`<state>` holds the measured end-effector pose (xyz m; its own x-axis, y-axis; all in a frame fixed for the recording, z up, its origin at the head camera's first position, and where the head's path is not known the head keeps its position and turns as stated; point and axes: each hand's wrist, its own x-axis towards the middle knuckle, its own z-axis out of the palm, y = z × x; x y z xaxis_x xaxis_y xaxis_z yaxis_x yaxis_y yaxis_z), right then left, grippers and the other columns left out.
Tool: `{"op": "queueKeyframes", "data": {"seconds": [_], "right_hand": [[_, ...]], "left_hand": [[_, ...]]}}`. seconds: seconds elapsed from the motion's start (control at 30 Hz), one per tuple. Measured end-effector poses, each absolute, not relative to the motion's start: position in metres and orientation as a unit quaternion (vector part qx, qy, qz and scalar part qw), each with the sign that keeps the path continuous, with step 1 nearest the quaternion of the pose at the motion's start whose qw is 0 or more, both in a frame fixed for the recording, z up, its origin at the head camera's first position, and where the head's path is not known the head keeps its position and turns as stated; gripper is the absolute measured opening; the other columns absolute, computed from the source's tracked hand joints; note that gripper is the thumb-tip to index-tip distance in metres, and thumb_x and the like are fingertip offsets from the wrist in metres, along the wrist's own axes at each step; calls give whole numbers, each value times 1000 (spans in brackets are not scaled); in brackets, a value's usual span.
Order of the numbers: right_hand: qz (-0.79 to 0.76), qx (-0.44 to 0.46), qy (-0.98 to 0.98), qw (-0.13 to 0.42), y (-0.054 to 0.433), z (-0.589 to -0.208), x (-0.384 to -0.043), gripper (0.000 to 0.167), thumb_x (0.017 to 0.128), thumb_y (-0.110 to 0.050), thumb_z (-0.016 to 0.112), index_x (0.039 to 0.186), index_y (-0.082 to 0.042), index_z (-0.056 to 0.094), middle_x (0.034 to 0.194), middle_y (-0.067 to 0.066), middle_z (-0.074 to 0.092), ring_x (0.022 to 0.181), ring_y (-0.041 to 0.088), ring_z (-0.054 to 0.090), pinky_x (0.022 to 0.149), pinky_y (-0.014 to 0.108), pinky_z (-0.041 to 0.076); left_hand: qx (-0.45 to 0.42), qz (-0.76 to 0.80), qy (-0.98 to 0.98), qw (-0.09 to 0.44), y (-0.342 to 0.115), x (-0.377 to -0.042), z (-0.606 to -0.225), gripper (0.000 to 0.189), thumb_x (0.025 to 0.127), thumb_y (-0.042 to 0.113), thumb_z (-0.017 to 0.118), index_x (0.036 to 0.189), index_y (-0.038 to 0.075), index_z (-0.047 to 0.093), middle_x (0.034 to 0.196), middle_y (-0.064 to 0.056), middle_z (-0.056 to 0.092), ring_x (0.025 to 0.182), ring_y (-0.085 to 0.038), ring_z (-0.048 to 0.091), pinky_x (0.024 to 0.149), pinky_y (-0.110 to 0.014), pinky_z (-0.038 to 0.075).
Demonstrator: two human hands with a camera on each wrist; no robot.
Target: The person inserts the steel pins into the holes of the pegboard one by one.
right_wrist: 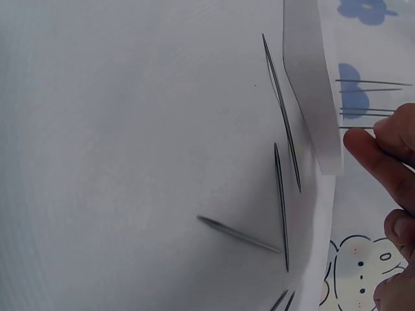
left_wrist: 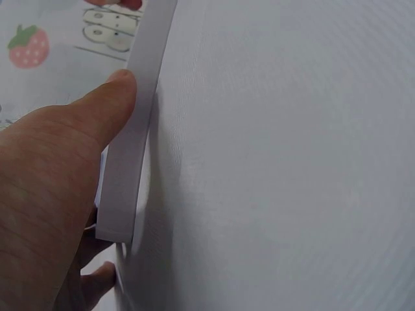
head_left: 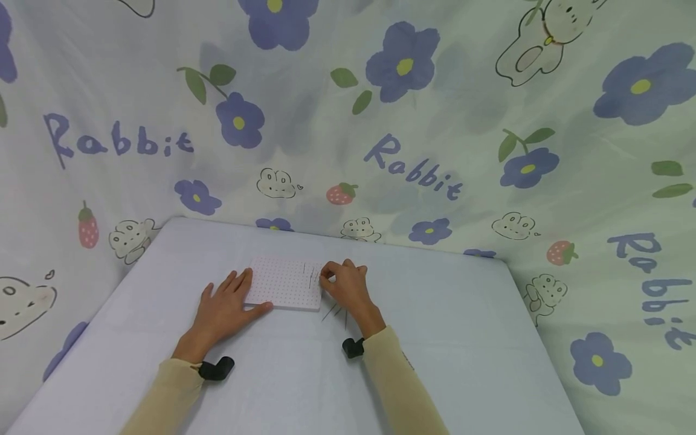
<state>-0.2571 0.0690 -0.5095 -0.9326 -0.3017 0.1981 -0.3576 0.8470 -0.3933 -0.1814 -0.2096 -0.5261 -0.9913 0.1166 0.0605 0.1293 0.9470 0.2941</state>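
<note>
A white board point(head_left: 280, 287) with a grid of small dots lies flat on the table. My left hand point(head_left: 222, 309) rests at its near left corner, fingers straight along the left side and thumb point(left_wrist: 117, 103) against the near edge. Over the board's right edge, my right hand point(head_left: 350, 291) pinches a thin metal needle point(right_wrist: 353, 127) between thumb and forefinger; the needle stands up from the board. Several other needles point(right_wrist: 373, 82) stand upright in the board beside it. Loose needles point(right_wrist: 283, 116) lie on the table under my right hand, close to the board's edge.
The table point(head_left: 457, 326) is covered with a pale cloth. A curtain point(head_left: 315, 133) printed with flowers and rabbits hangs behind its far edge and along the sides. Each wrist carries a small black camera point(head_left: 217, 368).
</note>
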Motion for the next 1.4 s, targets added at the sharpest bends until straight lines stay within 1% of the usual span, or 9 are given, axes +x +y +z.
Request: {"op": "queueKeyframes", "data": {"seconds": [0.17, 0.33, 0.53, 0.67, 0.97, 1.1, 1.23, 1.33, 1.4], "right_hand": [[201, 152, -967, 47, 71, -503, -255, 12, 96, -35, 69, 98, -25, 74, 90, -15, 72, 84, 9, 51, 85, 43, 33], [206, 135, -969, 38, 79, -486, -251, 14, 96, -34, 71, 102, -22, 75, 93, -13, 73, 87, 11, 54, 87, 45, 34], [212, 128, -967, 52, 94, -465, -248, 14, 96, -30, 70, 105, -20, 76, 95, -10, 75, 90, 14, 56, 85, 45, 34], [208, 119, -969, 58, 105, -459, -245, 14, 95, -28, 71, 105, -20, 76, 96, -9, 75, 91, 16, 58, 83, 46, 35], [205, 107, -972, 33, 124, -478, -238, 14, 93, -25, 73, 105, -18, 76, 97, -8, 75, 91, 18, 59, 78, 45, 35], [211, 94, -973, 19, 131, -488, -238, 14, 93, -25, 74, 105, -17, 76, 97, -7, 75, 93, 20, 61, 79, 45, 35], [218, 77, -973, 10, 135, -497, -238, 12, 92, -24, 75, 102, -17, 76, 96, -6, 75, 96, 23, 64, 79, 46, 35], [220, 69, -973, 5, 138, -501, -238, 10, 91, -22, 76, 99, -17, 76, 94, -5, 75, 95, 23, 66, 77, 46, 35], [221, 66, -973, 1, 140, -503, -237, 9, 91, -22, 76, 98, -17, 76, 95, -5, 76, 94, 22, 68, 78, 47, 36]], "left_hand": [[-65, -149, -986, 19, -209, -181, -527, 108, 88, 76, 54, 155, -5, 29, 158, -26, 34, 147, -48, 26, 111, -76, 13], [-65, -147, -987, 20, -209, -181, -528, 108, 88, 76, 54, 155, -5, 29, 158, -25, 34, 147, -48, 26, 111, -76, 14], [-65, -148, -987, 18, -209, -181, -527, 108, 88, 76, 54, 155, -5, 29, 158, -25, 34, 147, -48, 26, 111, -76, 14], [-67, -150, -986, 15, -209, -182, -527, 108, 88, 76, 53, 156, -5, 28, 159, -25, 33, 147, -48, 25, 111, -76, 13], [-68, -153, -986, 19, -211, -183, -527, 108, 88, 76, 53, 155, -5, 28, 159, -25, 32, 147, -48, 25, 110, -77, 13], [-67, -154, -986, 17, -211, -183, -528, 109, 88, 77, 52, 156, -5, 28, 160, -25, 32, 147, -48, 24, 110, -77, 13], [-67, -155, -986, 18, -211, -182, -528, 109, 88, 77, 52, 156, -5, 28, 160, -25, 32, 148, -48, 24, 111, -76, 12], [-66, -157, -985, 18, -210, -182, -528, 109, 88, 77, 52, 156, -5, 27, 160, -25, 32, 148, -48, 24, 111, -76, 12], [-66, -157, -985, 17, -210, -182, -528, 109, 88, 77, 51, 156, -5, 27, 160, -25, 31, 148, -48, 24, 111, -76, 12]]}}
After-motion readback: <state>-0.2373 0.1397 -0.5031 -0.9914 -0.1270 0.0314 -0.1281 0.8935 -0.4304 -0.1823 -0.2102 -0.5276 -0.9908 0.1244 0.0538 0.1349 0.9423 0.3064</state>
